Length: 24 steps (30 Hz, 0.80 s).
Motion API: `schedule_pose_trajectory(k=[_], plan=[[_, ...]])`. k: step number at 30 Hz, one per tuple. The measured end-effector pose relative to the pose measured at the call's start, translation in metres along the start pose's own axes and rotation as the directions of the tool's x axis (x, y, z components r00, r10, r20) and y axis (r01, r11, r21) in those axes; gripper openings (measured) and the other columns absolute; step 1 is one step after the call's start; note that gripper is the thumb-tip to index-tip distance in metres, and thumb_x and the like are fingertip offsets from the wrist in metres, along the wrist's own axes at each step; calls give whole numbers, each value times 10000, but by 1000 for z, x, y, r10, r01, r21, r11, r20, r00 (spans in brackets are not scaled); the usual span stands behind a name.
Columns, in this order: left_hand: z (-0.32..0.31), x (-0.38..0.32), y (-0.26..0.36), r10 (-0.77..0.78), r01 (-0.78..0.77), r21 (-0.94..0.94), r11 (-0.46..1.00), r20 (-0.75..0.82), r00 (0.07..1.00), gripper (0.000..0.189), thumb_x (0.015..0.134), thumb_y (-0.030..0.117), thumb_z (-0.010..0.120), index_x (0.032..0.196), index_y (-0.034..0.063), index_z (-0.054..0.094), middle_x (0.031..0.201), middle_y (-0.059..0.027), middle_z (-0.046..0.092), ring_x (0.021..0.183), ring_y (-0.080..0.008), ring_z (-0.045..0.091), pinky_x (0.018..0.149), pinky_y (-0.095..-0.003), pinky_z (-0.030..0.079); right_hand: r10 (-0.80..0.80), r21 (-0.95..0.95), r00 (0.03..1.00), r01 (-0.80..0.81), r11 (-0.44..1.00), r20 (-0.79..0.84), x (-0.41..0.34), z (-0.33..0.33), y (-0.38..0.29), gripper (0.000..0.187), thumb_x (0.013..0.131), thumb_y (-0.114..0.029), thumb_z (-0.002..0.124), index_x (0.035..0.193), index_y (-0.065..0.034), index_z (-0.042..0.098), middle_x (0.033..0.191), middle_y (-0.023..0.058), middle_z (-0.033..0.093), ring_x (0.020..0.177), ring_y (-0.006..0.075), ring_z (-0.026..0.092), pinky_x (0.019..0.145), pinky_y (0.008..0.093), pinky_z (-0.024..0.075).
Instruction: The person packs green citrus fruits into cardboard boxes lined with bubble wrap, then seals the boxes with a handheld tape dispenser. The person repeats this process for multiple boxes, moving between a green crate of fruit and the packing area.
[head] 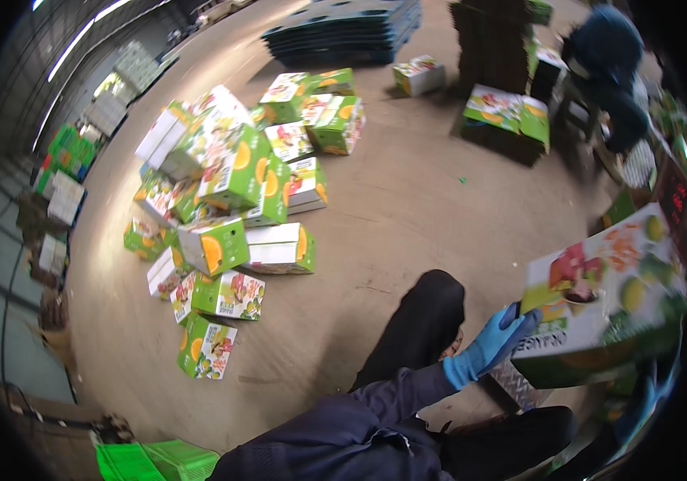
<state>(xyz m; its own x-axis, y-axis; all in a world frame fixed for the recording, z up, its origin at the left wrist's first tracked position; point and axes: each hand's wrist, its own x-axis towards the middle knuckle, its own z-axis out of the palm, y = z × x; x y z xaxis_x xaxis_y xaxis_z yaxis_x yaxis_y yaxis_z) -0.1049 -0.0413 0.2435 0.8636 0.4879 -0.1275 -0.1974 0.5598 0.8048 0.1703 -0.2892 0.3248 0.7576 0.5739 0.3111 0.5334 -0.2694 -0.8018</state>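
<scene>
My left hand (497, 340), in a blue knit work glove, grips the left edge of a printed fruit carton (599, 294). The carton is white and green with orange pictures and is tilted in the air at the right. It bears writing and looks slightly blurred. Below its right end is a blurred blue patch that may be my right glove or sleeve; that hand's fingers are hidden. Under the carton lies a metal tread-plate platform (518, 382), partly covered. Behind the carton stands a dark display panel (673, 195) with red digits.
A loose heap of similar cartons (232, 168) covers the floor to the left. Stacked blue plastic pallets (343, 30) and a tall stack of flat cardboard (491, 48) stand farther off. A person (608, 72) bends at the upper right. A green plastic crate (157, 460) sits lower left.
</scene>
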Motion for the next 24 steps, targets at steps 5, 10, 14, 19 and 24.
schedule_pose_trajectory(k=[5, 10, 14, 19, 24], plan=[[-83, -77, 82, 369, -351, -232, 907, 40, 928, 842, 1035, 336, 628, 1679, 52, 167, 1355, -72, 565, 1135, -155, 543, 1028, -304, 452, 30, 85, 1000, -30, 996, 2, -24, 98, -63, 740, 812, -12, 734, 1510, 12, 488, 1485, 153, 558, 1336, 246, 543, 1138, 376, 436], [-192, -171, 116, 523, -604, -72, 794, -425, 739, 534, 1021, 190, 598, 1509, 31, 453, 1142, -40, 640, 1131, -178, 616, 1051, -350, 477, -123, 319, 986, 81, 944, 116, -40, 212, -171, 794, 797, -8, 763, 1534, 0, 466, 1523, 156, 532, 1362, 255, 528, 1143, 401, 439], [-282, -277, 199, 586, -765, -18, 644, -632, 508, 344, 1030, 300, 594, 1289, 80, 644, 1225, -69, 681, 1125, -235, 668, 987, -425, 547, -570, 767, 782, 198, 610, 252, -46, 383, -354, 764, 839, -48, 789, 1533, -3, 472, 1522, 153, 533, 1340, 238, 565, 1124, 371, 463], [-436, -341, 339, 656, -754, 204, 624, -662, 363, 439, 1029, 279, 631, 1388, 34, 567, 1305, -142, 664, 1103, -280, 696, 914, -386, 597, -924, 578, 334, 724, 377, 185, -11, 497, -494, 653, 884, -147, 781, 1463, -23, 506, 1452, 259, 538, 1352, 414, 534, 1118, 420, 458], [-575, -381, 408, 997, 686, 726, 41, -76, 20, 676, 904, 468, 722, 1450, 96, 575, 1404, -235, 587, 1366, -411, 511, 1141, -546, 400, -779, 470, 464, 623, 625, 422, -35, 404, -409, 554, 865, -34, 791, 1388, -53, 611, 1367, 150, 649, 1171, 305, 685, 986, 375, 545]])
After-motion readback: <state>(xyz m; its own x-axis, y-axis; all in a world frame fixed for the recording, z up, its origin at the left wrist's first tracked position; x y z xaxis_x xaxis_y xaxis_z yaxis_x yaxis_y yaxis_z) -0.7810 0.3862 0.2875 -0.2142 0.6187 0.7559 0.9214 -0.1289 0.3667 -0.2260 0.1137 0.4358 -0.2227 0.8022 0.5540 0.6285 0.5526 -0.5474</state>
